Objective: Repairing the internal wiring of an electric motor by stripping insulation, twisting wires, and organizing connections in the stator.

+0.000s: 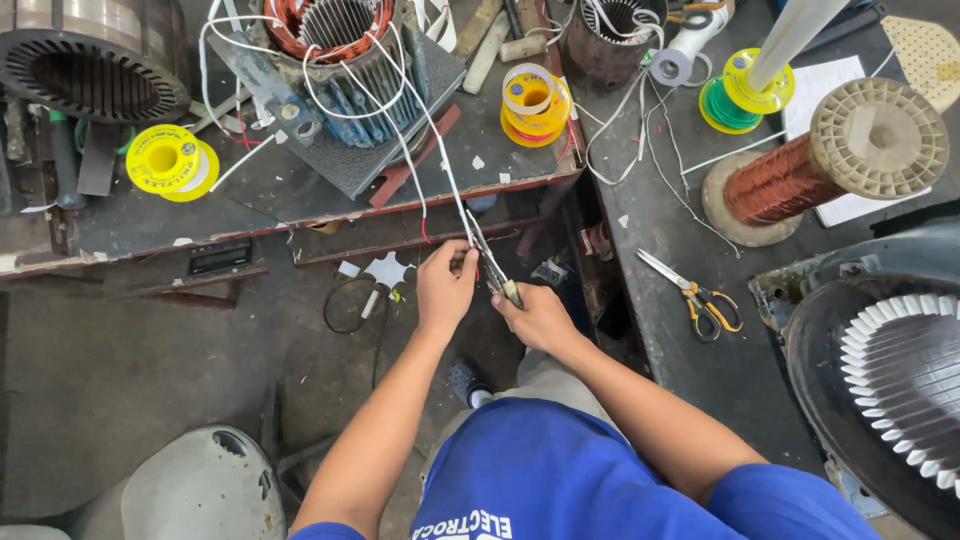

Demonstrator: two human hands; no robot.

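Off the worktop's point(300, 195) front edge, left hand point(445, 290) pinches a white lead wire point(440, 170); right hand point(535, 318) grips pliers point(493, 268) on it.

1. A motor-rewinding workshop: above the hands point(495, 295), a stator with copper windings point(330, 25) sits on a worn table point(150, 225).
2. To their right, a copper wire spool point(800, 175) and scissors point(695, 295).
3. Yellow tape rolls point(172, 162) lie upper left.
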